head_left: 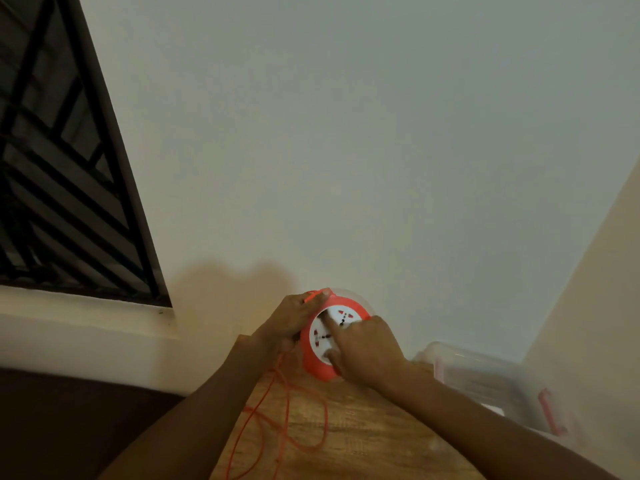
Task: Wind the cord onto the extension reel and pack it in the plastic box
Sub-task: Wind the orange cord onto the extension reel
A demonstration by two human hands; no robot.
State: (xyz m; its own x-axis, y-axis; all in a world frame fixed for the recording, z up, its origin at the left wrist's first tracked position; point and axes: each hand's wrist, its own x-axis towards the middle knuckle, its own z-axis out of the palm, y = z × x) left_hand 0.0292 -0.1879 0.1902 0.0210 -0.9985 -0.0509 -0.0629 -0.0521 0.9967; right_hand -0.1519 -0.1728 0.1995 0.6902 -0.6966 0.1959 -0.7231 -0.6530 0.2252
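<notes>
An orange extension reel point(313, 367) with a white socket face stands on edge at the far end of a wooden table point(363, 438). My left hand point(291, 318) grips its upper left rim, with the thin orange cord point(287, 407) running under the palm. My right hand point(367, 348) presses on the white face, fingers spread across it. Loose loops of cord trail over the table towards me. A clear plastic box point(491, 382) with red latches sits to the right of the reel, blurred.
A pale wall point(346, 150) rises straight behind the table. A barred window point(62, 168) with a white ledge lies at the left. Dark floor shows at the lower left beside the table edge.
</notes>
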